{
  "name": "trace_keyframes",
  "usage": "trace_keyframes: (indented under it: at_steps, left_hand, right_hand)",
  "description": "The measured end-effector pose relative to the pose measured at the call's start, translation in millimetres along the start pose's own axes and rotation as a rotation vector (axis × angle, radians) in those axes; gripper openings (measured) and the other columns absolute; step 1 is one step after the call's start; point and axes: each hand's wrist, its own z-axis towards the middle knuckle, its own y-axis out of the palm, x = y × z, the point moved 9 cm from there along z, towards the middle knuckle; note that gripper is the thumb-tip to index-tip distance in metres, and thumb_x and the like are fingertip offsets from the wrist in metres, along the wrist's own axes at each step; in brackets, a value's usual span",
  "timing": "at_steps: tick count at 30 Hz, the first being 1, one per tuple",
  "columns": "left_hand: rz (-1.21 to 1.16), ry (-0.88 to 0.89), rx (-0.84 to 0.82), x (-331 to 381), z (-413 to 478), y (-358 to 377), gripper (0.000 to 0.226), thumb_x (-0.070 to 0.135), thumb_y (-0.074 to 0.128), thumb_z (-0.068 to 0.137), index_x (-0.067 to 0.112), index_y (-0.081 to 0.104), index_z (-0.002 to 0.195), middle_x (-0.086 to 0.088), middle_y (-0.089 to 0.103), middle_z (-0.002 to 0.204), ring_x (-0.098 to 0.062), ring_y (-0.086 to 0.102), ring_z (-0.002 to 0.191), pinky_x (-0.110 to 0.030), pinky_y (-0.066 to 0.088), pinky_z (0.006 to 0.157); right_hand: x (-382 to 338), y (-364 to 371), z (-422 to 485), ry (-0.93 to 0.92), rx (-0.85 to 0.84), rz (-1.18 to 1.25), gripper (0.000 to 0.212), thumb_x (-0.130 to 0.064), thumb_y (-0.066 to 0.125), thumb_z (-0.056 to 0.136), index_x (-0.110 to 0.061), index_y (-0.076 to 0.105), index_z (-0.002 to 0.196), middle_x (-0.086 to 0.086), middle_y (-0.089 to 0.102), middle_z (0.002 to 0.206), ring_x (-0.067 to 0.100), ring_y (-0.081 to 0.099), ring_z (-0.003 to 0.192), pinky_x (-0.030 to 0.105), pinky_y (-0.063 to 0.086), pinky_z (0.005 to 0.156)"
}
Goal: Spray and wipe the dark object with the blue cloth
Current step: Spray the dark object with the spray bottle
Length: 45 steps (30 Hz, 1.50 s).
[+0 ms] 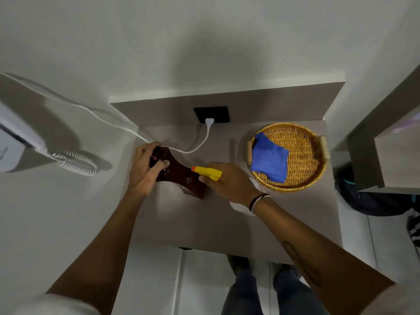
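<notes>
Dark object (179, 172) lay on the bench, long axis ten-to-four o'clock, left hand (145, 169) clasping its far end, right hand's (229, 183) grip closed on the spray bottle (208, 172), nozzle aimed at it from three o'clock.

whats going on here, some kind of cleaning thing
A person steadies a dark object on the table with the left hand. The right hand holds a spray bottle with a yellow head, nozzle pointed at the object. The blue cloth lies untouched in the wicker basket, so wiping has not begun.
</notes>
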Motion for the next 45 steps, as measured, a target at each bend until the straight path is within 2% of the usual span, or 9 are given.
trace_keyframes:
  at_steps: [4,10,20,24,28,32,36,40,45]
  left_hand:
    - [-0.013,0.017,-0.002,-2,2,0,0.072,0.057,0.061,0.078,0.032,0.056,0.146,0.008,0.044,0.139,-0.014,0.047,0.131,-0.035,0.04,0.113]
    - [0.015,0.035,0.013,-4,5,-2,0.064,0.065,0.057,0.086,0.035,0.057,0.142,0.007,0.046,0.141,-0.016,0.048,0.134,-0.038,0.04,0.116]
    - [0.031,0.017,-0.01,-5,7,-2,0.067,0.066,0.056,0.087,0.028,0.058,0.141,-0.001,0.048,0.145,-0.015,0.049,0.132,-0.033,0.039,0.114]
    - [0.116,-0.073,0.05,-6,13,-12,0.057,0.072,0.058,0.079,0.026,0.066,0.111,0.004,0.056,0.122,-0.004,0.059,0.1,-0.02,0.043,0.088]
    - [0.241,-0.164,0.099,4,13,-10,0.053,0.078,0.057,0.078,0.026,0.063,0.088,0.004,0.069,0.086,-0.018,0.069,0.08,-0.037,0.051,0.071]
    - [0.488,-0.179,0.113,32,7,10,0.078,0.089,0.044,0.081,0.021,0.068,0.111,-0.007,0.068,0.1,-0.03,0.067,0.091,-0.04,0.048,0.076]
    - [0.646,-0.243,0.078,48,3,28,0.092,0.095,0.029,0.086,0.015,0.066,0.113,-0.011,0.064,0.093,-0.031,0.063,0.083,-0.041,0.048,0.075]
    - [0.705,-0.29,0.027,47,0,33,0.111,0.102,0.016,0.081,0.011,0.057,0.131,-0.016,0.066,0.103,-0.036,0.065,0.093,-0.047,0.052,0.082]
    - [0.565,0.061,-0.094,69,-8,44,0.102,0.087,0.06,0.082,0.025,0.037,0.159,-0.015,0.057,0.143,-0.037,0.053,0.133,-0.06,0.047,0.11]
  right_hand:
    - [-1,0,4,0.001,0.018,-0.014,0.033,-0.04,0.071,0.098,-0.011,0.067,0.082,-0.002,0.06,0.069,0.019,0.059,0.065,0.041,0.05,0.061]
    - [-1,6,7,0.026,-0.016,0.041,0.032,-0.038,0.07,0.099,-0.01,0.068,0.084,-0.001,0.061,0.069,0.02,0.06,0.065,0.048,0.053,0.066]
    - [5,5,6,0.028,0.014,0.003,0.027,-0.036,0.068,0.1,-0.029,0.054,0.078,-0.015,0.048,0.064,0.012,0.053,0.065,0.036,0.046,0.062]
    - [12,-2,0,0.042,0.019,-0.018,0.02,-0.038,0.067,0.101,-0.018,0.071,0.099,-0.014,0.058,0.079,0.01,0.057,0.073,0.023,0.042,0.062]
    - [21,-8,-7,0.081,0.023,-0.033,0.024,-0.036,0.065,0.103,-0.014,0.067,0.095,-0.009,0.056,0.077,0.012,0.054,0.071,0.018,0.032,0.06]
    - [30,-8,-14,0.123,0.013,-0.023,0.022,-0.035,0.064,0.103,-0.015,0.065,0.095,-0.004,0.059,0.079,0.015,0.056,0.073,0.023,0.036,0.063]
    - [36,-10,-21,0.126,0.026,-0.048,0.022,-0.038,0.063,0.103,-0.017,0.066,0.096,-0.003,0.063,0.081,0.017,0.059,0.073,0.025,0.039,0.062]
    - [42,-18,-28,0.143,0.056,-0.011,0.026,-0.037,0.063,0.103,-0.013,0.069,0.096,0.004,0.067,0.08,0.022,0.064,0.073,0.043,0.054,0.068]
    - [43,-27,-32,0.111,0.077,0.004,0.024,-0.036,0.063,0.103,-0.015,0.065,0.091,-0.005,0.06,0.075,0.014,0.058,0.067,0.038,0.051,0.063]
